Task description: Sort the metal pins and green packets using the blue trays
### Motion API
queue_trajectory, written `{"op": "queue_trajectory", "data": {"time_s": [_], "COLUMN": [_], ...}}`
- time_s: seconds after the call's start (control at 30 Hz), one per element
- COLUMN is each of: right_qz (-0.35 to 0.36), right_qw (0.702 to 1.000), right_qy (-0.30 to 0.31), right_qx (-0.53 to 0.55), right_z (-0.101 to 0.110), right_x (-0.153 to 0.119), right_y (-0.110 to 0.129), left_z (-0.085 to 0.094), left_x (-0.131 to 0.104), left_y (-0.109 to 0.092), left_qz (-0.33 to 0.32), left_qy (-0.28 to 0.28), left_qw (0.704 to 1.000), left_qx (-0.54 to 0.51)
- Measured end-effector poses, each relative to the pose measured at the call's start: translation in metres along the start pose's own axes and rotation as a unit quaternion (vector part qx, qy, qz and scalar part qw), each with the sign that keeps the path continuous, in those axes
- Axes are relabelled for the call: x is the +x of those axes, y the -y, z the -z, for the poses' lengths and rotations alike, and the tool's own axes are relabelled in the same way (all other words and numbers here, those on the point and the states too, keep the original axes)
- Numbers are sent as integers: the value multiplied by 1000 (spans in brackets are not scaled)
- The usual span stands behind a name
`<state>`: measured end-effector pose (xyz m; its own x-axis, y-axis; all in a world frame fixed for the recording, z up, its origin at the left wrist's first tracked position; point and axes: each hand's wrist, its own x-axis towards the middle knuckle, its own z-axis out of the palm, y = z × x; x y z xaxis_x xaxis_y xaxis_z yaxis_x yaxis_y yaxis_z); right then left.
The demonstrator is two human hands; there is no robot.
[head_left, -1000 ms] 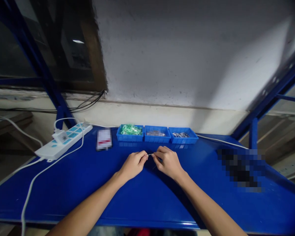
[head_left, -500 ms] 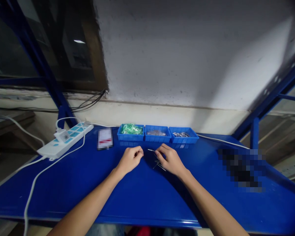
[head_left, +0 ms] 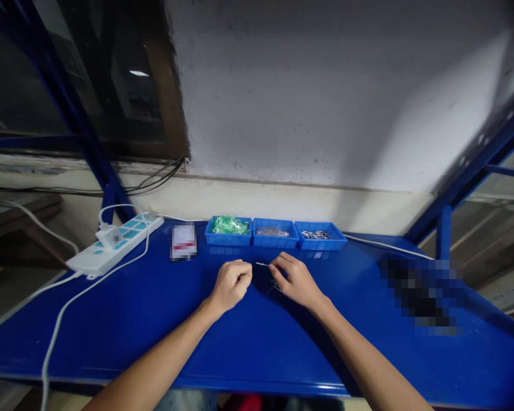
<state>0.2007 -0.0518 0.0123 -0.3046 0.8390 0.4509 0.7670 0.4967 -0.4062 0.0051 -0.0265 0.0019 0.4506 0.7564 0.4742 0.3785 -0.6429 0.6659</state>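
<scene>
Near the middle of the table, toward its far edge: two bare hands, side by side with a narrow gap between. Left hand (head_left: 235, 282) curled in, fingers folded closed against the thumb; whether anything sits inside is hidden. Right hand (head_left: 293, 277) pinched, thumb and fingertips nearly together, gripping a thin pale rod (head_left: 262, 264). Rod straight, slender, pointing at the left hand, its free end clear of it. Just under the right hand, a few slim metal pieces (head_left: 274, 285), partly covered, shape too small to read.

Table (head_left: 231, 354) smooth, glossy, blue paint. Along the far edge, three shallow blue plastic trays in a row, walls ribbed: left tray (head_left: 229, 240) heaped with crinkled, shiny green pieces (head_left: 229, 225); middle tray (head_left: 274, 242) with a low layer of brownish, translucent-looking bits (head_left: 273, 232); right tray (head_left: 323, 245) with bright, slim metal parts (head_left: 314, 234). Far left corner: white power strip (head_left: 92, 262), hard plastic, blue socket faces, a chunky plug (head_left: 108, 236) in it; smooth white cable (head_left: 55, 334) looping down past the near edge. By the right edge, a dark blurred item (head_left: 417, 294).

Against one second ago: fingertips of both hands then met at the rod; now the left has let go and drawn slightly away, while the rod stays with the right. Trays unchanged.
</scene>
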Motion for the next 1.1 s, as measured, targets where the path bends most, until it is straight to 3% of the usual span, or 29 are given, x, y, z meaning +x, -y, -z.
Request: {"op": "queue_trajectory", "data": {"time_s": [0.3,0.5,0.77,0.9,1.1], "right_qz": [23,27,51,37,46], "right_qw": [998,999,998,998,998], "right_qy": [5,2,-30,-43,-50], "right_qx": [59,32,-16,-15,11], "right_z": [0,-1,1,2,2], "right_x": [0,0,-1,0,-1], "right_y": [7,6,5,6,8], "left_z": [-9,-6,-6,-6,-4], "left_x": [2,3,2,2,5], "left_y": [-1,-3,-5,-4,-6], "left_qz": [14,47,37,31,7], "left_qy": [-10,9,-7,-41,-43], "left_qw": [1000,999,999,999,999], "left_qx": [-5,13,2,-13,25]}}
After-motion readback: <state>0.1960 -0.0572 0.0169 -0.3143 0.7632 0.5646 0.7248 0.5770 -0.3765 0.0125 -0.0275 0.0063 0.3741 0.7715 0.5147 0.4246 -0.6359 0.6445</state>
